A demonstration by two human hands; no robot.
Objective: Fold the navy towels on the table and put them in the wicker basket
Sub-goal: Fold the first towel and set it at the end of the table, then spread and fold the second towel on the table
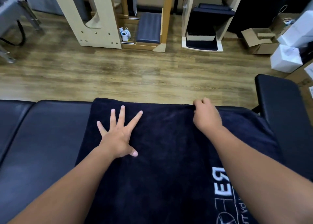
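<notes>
Your towel (169, 147) lies spread flat on the dark padded table (42, 139), its long axis running from you toward the far edge, where its short end lines up. White lettering (221, 184) shows near your right forearm. Your left hand (118, 135) presses flat on it, fingers splayed wide. Your right hand (206, 117) is curled, pinching the towel's far edge.

A Pilates-type studio: wooden exercise apparatus (94, 20) (navy pads), padded table (42, 130), stacked cardboard boxes (259, 41).
</notes>
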